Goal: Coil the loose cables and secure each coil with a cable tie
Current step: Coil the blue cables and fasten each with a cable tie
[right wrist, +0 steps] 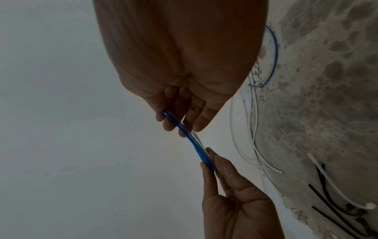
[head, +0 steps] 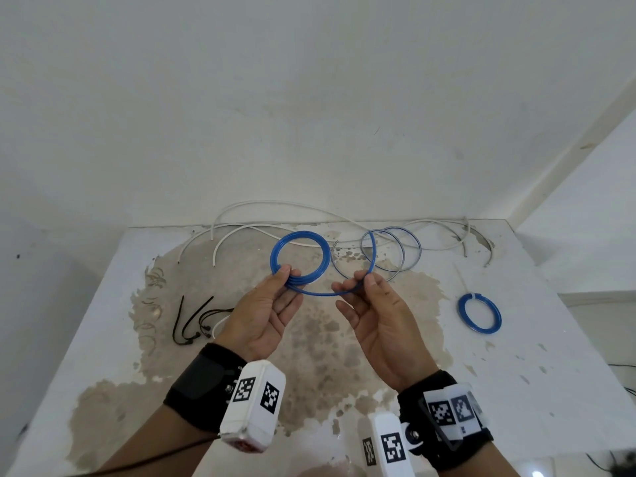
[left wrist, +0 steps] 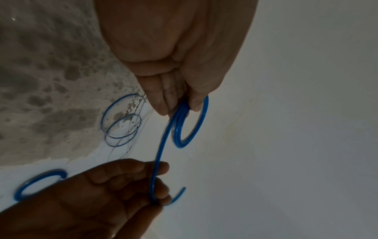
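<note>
Your left hand [head: 272, 309] pinches the blue coil [head: 300, 258] at its near edge, thumb over the stacked turns, so the loops already wound cannot spring apart. Your right hand [head: 373, 315] pinches the cable's free tail [head: 330, 293] just right of the coil, which keeps the run between your hands taut and ready to be led round for what looks like the last turn; the tail's short end curls up past your fingers. You hold the coil raised above the surface [head: 516, 356], probably to leave room to swing the tail.

Beyond the coil lies a thinner blue cable [head: 390, 251] in loose loops, with white cables [head: 275, 228] behind it. Well to the coil's right rests a finished blue coil [head: 479, 313] already tied. To the coil's left lie the black cable ties [head: 192, 320], within your left hand's reach.
</note>
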Demonstrator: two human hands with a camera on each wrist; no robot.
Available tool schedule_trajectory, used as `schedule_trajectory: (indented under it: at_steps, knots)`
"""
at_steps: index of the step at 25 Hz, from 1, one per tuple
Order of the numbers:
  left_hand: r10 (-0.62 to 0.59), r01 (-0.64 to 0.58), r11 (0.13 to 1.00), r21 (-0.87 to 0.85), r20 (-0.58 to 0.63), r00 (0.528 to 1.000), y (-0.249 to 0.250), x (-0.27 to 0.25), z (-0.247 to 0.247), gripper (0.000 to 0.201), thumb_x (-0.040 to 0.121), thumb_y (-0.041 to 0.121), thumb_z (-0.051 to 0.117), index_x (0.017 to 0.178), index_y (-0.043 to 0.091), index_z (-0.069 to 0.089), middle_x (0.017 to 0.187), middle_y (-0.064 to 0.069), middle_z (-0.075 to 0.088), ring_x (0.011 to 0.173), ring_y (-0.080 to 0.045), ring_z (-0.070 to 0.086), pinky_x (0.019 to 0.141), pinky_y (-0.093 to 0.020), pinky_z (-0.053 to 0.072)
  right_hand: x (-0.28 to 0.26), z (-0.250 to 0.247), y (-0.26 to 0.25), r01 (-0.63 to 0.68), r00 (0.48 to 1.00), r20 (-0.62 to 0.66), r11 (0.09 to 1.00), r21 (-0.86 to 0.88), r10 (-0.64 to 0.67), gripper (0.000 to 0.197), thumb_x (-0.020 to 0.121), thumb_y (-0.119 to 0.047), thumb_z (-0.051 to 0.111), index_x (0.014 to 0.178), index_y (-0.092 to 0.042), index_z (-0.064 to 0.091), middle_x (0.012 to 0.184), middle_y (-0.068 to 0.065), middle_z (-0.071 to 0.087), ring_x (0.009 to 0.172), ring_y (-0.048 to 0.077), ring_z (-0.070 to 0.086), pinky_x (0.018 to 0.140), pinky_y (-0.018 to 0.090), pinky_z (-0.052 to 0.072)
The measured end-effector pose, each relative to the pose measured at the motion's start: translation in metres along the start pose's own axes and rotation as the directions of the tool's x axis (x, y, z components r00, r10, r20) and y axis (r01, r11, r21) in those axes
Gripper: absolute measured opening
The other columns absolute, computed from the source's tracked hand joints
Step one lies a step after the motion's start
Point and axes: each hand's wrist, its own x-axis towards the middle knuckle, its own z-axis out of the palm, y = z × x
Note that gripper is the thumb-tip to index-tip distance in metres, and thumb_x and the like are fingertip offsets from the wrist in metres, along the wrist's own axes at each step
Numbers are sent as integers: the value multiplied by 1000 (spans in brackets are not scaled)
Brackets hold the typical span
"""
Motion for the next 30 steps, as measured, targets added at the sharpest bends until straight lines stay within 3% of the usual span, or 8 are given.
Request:
schedule_trajectory:
  at_steps: [6, 11, 15, 19, 22, 26, 30]
  knots:
    - [53, -54, 998, -17, -43, 998, 29, 6, 14, 17, 98, 21, 60, 88, 13, 71, 85, 0, 78, 92, -12, 73, 88, -27, 54, -8, 5, 14, -1, 999, 35, 995, 102, -3, 15, 95, -20, 50, 96, -7, 59, 90, 8, 68, 107, 22, 71, 81, 28, 59]
    - [68, -68, 997, 29, 3, 998, 33, 6, 10, 15, 98, 22, 60, 91, 14, 71, 88, 2, 78, 92, -10, 74, 88, -27, 53, -5, 4, 9, 13, 1000, -17, 992, 123, -11, 16, 95, -21, 51, 96, -9, 61, 85, 6, 70, 100, 20, 72, 74, 26, 60]
    - [74, -127, 937, 326, 170, 983, 17, -5, 0, 22, 95, 27, 60, 102, 9, 71, 81, 5, 74, 73, -3, 70, 86, -27, 56, 10, -9, -11, 7, 990, -143, 997, -76, -18, 23, 103, -21, 50, 114, -10, 66, 78, 0, 67, 80, 13, 70, 64, 21, 55]
    - [39, -173, 845, 506, 265, 963, 10, -13, -9, 30, 82, 34, 66, 96, 10, 77, 94, -9, 76, 84, -14, 72, 85, -27, 59, 22, -14, -21, -41, 986, -168, 948, -316, -14, 24, 104, -24, 54, 115, -14, 73, 83, 0, 66, 79, 11, 64, 67, 24, 50]
    - [40, -194, 792, 580, 268, 963, 12, -16, -10, 31, 82, 36, 68, 97, 11, 79, 98, -15, 76, 87, -19, 72, 84, -28, 60, 24, -10, -21, -48, 991, -134, 897, -440, -13, 25, 103, -27, 56, 116, -17, 75, 95, 1, 73, 85, 11, 68, 73, 26, 52]
    - [70, -218, 737, 640, 248, 966, 14, -18, -12, 19, 87, 30, 68, 98, 17, 78, 97, -6, 79, 89, -16, 75, 80, -26, 60, 21, -7, -23, -54, 997, -75, 848, -528, 17, 25, 103, -25, 56, 117, -16, 75, 104, 5, 79, 94, 18, 76, 69, 25, 56]
    - [24, -191, 694, 694, 243, 970, 16, -19, -16, 18, 91, 27, 67, 102, 16, 76, 96, -4, 79, 91, -15, 75, 79, -25, 60, 20, -9, -30, -120, 991, -37, 738, -664, 127, 22, 103, -25, 58, 110, -15, 77, 101, 5, 80, 91, 15, 76, 67, 23, 57]
